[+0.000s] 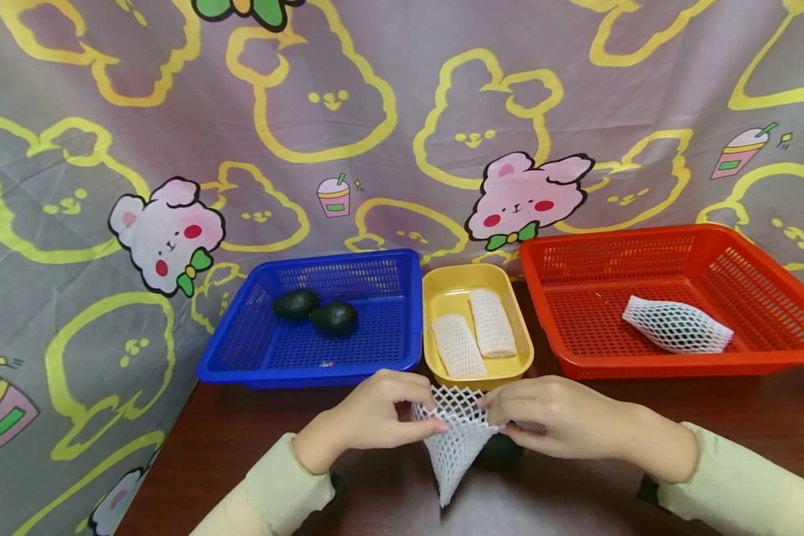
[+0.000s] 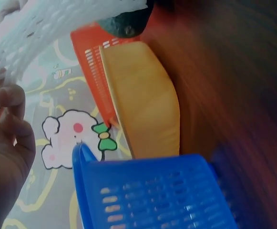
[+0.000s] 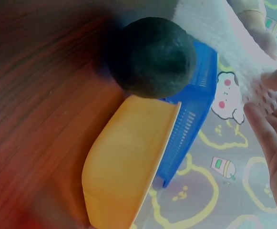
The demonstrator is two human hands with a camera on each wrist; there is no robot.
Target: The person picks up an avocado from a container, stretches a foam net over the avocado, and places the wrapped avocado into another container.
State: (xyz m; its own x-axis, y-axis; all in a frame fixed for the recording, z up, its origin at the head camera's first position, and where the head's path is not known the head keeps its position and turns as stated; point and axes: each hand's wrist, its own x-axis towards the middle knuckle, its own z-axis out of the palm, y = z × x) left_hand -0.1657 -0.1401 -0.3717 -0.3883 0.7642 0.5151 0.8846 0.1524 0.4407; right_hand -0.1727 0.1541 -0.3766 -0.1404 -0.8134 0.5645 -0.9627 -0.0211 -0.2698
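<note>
Near the front of the table, we see a white net stretched between two hands, its mouth spread wide at the top and its body narrowing to a point below. Our left hand grasps the rim on one side, thumb and fingers pinching the mesh. Our right hand grasps the opposite side of the mouth in a similar pinch.

Just beside the net, under the right hand, we find a dark avocado; it seems to rest on the table, though hand and mesh hide much of it from above. The right wrist view shows its rounded side plainly, outside the net.

Beyond the hands we have three containers in a row. On the left, the blue basket holds two avocados side by side. The yellow tray in the middle carries two spare nets lying flat. On the right, the red basket holds a wrapped avocado sheathed in white mesh. Behind them hangs a curtain printed with yellow outlines and pink animal heads.
</note>
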